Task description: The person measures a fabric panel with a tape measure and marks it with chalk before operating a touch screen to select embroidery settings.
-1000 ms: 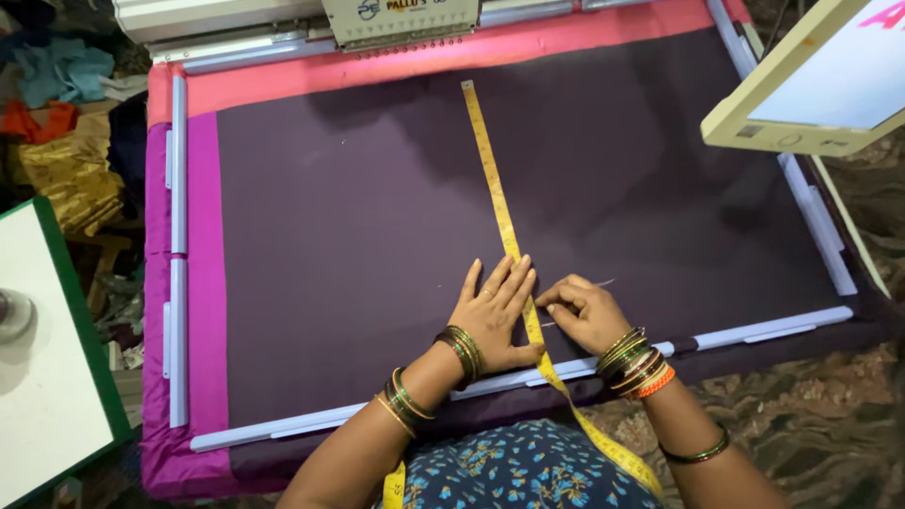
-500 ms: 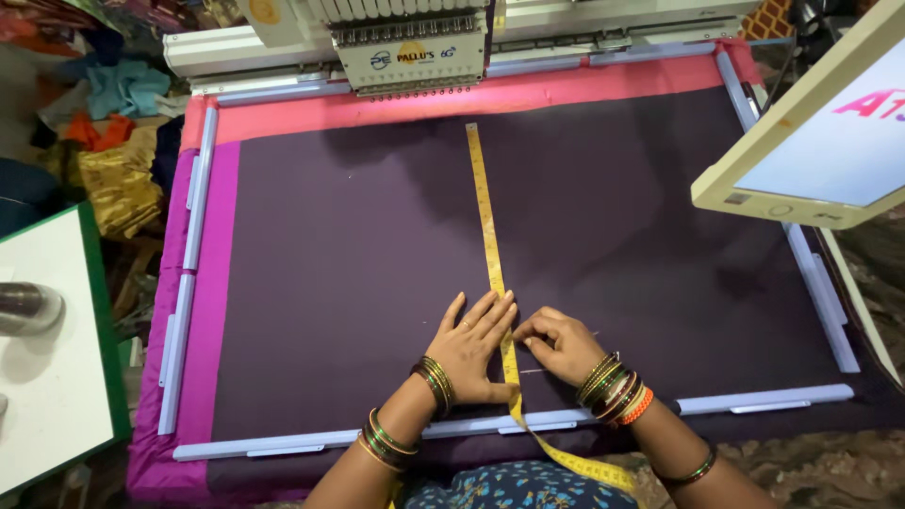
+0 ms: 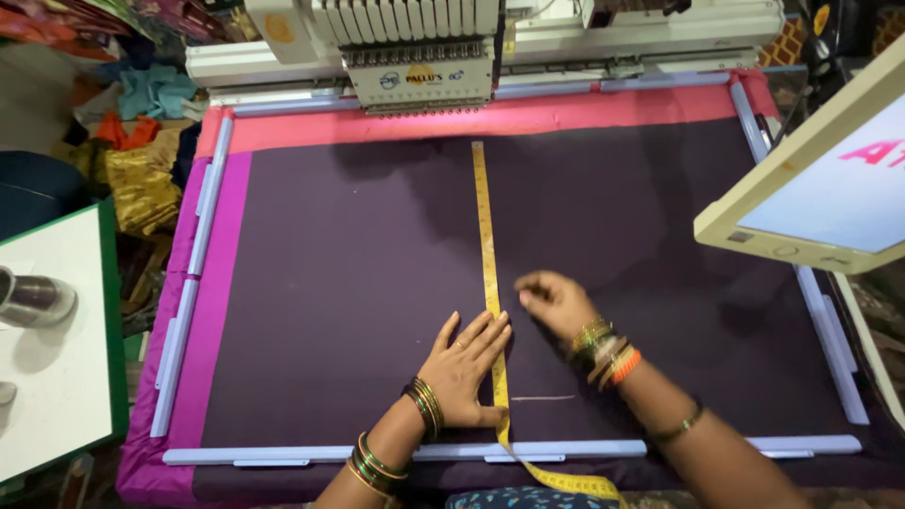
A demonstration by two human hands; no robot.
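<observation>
Right hand [image 3: 556,303] moved up and away from yellow cloth measuring tape [image 3: 485,254], before it was just beside left hand; short pale chalk line [image 3: 544,398] now visible on dark purple stretched fabric [image 3: 349,283], below right fingers

Left hand [image 3: 467,369] flat, fingers straight and close together, fingertips touching tape edge, thumb pressing tape

Right fingers bunched together, blurred; cannot tell if pinching something

Tape runs from above fingertips to white embroidery machine head [image 3: 419,57]

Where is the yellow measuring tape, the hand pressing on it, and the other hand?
yellow measuring tape [image 3: 485,236], head view, on the middle of its straight strip.
left hand [image 3: 465,368], head view, on its back.
right hand [image 3: 556,303], head view, on its back.
</observation>
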